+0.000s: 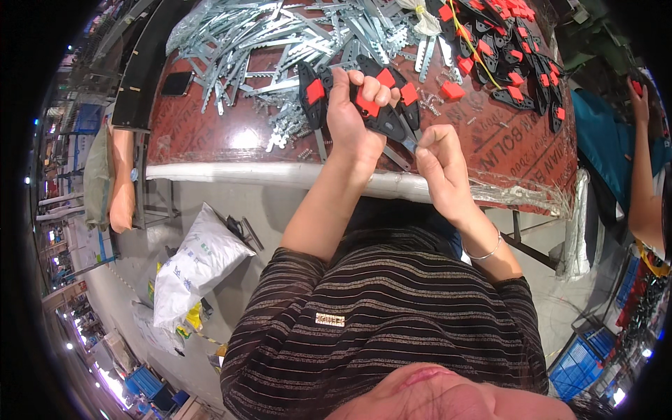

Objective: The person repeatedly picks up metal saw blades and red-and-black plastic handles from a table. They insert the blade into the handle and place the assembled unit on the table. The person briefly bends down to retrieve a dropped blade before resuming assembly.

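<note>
Curling tightly, the left hand point(355, 124) wraps its fingers round a black-and-red clamp part point(387, 124), just above the table's near side. The right hand point(444, 166) is nearly closed, thumb and bent forefinger pinching the end of a metal strip point(404, 143) that runs out of this part; how firm the pinch is, I cannot tell. Similar black-and-red pieces point(314, 91) sit close on either side of the left hand, and whether it holds any of them too is unclear.

Beyond the hands, a heap of notched metal strips point(280, 52) spreads over the far left and middle, its near fringe reaching almost to the left hand. A pile of black-and-red parts point(521, 59) fills the far right, with a yellow cord point(477, 53) trailing across it. Small springs point(432, 103) and a loose red block point(451, 90) lie between that pile and the hands. A dark flat slab point(177, 83) rests near the left edge.

White wrapping point(238, 173) pads the front edge, passing beneath both forearms. Red-brown tabletop point(199, 138) stretches leftward from the left wrist, and more runs from the right hand towards the right corner. Below, a white sack point(199, 262) lies on the floor.
</note>
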`<state>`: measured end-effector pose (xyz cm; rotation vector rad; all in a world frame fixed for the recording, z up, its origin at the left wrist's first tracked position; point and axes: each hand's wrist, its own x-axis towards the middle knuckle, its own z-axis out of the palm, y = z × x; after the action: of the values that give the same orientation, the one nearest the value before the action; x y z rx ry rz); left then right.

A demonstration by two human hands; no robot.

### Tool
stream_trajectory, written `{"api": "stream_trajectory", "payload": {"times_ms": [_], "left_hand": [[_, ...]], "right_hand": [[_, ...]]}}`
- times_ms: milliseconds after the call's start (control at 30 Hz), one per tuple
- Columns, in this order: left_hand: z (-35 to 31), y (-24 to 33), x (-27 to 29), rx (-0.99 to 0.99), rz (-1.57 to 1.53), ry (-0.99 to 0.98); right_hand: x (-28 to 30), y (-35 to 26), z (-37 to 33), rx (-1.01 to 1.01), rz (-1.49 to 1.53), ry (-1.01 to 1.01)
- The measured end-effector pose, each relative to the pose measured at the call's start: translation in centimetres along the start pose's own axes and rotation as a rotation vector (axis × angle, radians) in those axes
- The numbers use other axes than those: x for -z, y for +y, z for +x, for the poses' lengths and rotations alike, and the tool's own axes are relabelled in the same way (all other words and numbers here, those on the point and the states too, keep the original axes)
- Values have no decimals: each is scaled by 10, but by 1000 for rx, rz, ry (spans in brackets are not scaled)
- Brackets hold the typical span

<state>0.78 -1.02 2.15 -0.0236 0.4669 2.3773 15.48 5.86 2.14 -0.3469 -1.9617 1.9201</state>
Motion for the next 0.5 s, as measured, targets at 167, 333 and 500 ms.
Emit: {"api": "stream_trajectory", "payload": {"times_ms": [167, 333, 500], "left_hand": [[-8, -2, -24, -50, 107, 234], [0, 10, 4, -8, -11, 8], [8, 23, 5, -73, 13, 28]], "right_hand": [[6, 0, 9, -119, 232, -60], [-1, 1, 5, 5, -23, -19], [5, -2, -3, -22, 26, -17]]}}
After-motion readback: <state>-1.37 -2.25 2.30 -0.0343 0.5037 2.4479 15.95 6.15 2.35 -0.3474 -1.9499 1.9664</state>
